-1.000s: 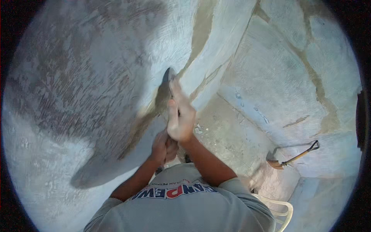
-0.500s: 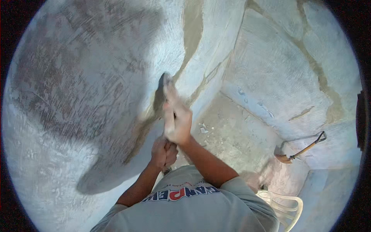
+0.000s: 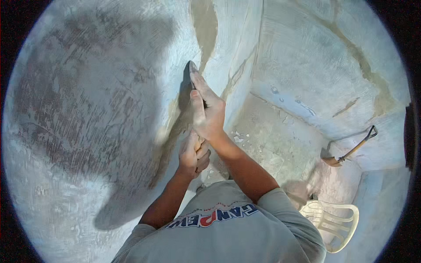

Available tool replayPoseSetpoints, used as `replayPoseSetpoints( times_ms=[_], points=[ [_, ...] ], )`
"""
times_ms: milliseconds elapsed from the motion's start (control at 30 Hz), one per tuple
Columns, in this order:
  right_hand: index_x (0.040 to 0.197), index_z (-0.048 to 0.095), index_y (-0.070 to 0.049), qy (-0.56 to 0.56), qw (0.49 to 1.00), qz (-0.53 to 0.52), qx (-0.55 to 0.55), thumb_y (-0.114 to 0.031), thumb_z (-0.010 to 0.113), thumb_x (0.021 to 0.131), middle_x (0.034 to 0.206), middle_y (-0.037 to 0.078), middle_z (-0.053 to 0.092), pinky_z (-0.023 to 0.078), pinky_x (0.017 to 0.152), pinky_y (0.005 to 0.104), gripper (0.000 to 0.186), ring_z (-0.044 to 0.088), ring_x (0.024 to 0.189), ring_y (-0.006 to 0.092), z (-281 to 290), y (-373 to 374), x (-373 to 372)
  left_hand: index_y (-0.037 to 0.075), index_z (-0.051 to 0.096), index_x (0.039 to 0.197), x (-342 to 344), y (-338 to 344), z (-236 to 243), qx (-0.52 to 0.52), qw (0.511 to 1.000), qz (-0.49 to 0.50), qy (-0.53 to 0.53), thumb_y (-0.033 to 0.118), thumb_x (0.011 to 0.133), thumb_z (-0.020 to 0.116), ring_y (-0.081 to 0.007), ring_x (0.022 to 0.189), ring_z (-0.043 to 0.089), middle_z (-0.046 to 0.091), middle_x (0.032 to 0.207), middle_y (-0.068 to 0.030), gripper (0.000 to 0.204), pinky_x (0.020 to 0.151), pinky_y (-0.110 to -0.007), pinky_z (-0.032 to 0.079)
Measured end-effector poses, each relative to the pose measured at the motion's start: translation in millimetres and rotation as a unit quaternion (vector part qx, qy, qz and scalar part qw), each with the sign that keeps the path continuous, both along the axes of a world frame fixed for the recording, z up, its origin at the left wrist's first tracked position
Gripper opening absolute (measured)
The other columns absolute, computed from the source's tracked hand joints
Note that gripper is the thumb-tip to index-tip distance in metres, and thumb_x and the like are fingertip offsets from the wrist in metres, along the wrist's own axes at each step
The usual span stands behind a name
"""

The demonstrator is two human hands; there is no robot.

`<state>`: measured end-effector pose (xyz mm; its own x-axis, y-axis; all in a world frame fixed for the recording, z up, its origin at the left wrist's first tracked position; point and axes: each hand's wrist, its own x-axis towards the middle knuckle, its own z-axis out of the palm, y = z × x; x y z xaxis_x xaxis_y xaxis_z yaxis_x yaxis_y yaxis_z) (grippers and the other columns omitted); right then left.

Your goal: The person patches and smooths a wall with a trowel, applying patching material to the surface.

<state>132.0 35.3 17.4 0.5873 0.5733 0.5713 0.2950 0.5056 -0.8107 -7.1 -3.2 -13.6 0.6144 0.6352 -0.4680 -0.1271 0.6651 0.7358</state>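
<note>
I see a trowel (image 3: 191, 67) with a dark metal blade; its rounded tip lies against the plastered wall (image 3: 118, 79) in front of me. My left hand (image 3: 194, 154) is wrapped round its light-coloured handle. Farther up, my right hand (image 3: 208, 110) grips the blade end, its dusty fingers stretched along the metal and the thumb on the left side. Most of the blade is hidden under those fingers. Beside the tip runs a tan filled strip (image 3: 205, 28), and a brownish strip (image 3: 163, 163) continues below the hands.
To the right, a shovel (image 3: 348, 151) with a D-shaped grip leans against the far wall (image 3: 315, 57), which carries a long tan patched crack. A cream plastic chair (image 3: 335, 225) stands at lower right. Plaster chips (image 3: 239, 138) lie on the dusty floor (image 3: 267, 144).
Both hands and the trowel have moved upward along the wall, the tip staying close to the tan strip. My view has shifted slightly, bringing more of the chair into sight.
</note>
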Motion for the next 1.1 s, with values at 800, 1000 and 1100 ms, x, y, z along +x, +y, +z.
replayPoseSetpoints(
  times_ms=[800,1000,1100],
  points=[
    [0.142,0.065,0.005,0.114,0.992,0.034,-0.042,-0.007,0.056,0.106,0.144,0.029,0.066,0.045,0.117,0.0376,0.039,0.062,0.139,0.0375,-2.8,-18.3,-18.7,0.020,0.055,0.098,-7.2,-6.4,9.6,-0.004,1.000,0.008,0.028,0.063,0.111,0.045,-0.0087,0.035,0.026,0.032,0.053,0.0076,0.046,0.032,-0.028,0.021],
    [0.142,0.065,0.003,0.052,0.999,-0.008,0.001,-0.009,0.058,0.105,0.145,0.030,0.064,0.047,0.116,0.0377,0.039,0.060,0.141,0.0359,-19.8,-11.2,-38.0,0.019,0.057,0.099,-47.5,6.3,-30.4,-0.035,0.999,-0.015,0.013,0.062,0.112,0.043,-0.0096,0.035,0.031,0.039,0.053,0.0048,0.048,0.031,-0.028,0.026],
    [0.143,0.064,0.002,0.070,0.997,-0.032,0.000,-0.008,0.056,0.106,0.146,0.029,0.063,0.047,0.116,0.0374,0.039,0.060,0.141,0.0360,-16.7,-6.7,-24.6,0.019,0.059,0.090,-22.8,6.7,-4.1,0.035,0.998,-0.049,-0.013,0.058,0.113,0.042,-0.0133,0.031,0.032,0.041,0.050,0.0027,0.048,0.031,-0.031,0.030]
  ],
)
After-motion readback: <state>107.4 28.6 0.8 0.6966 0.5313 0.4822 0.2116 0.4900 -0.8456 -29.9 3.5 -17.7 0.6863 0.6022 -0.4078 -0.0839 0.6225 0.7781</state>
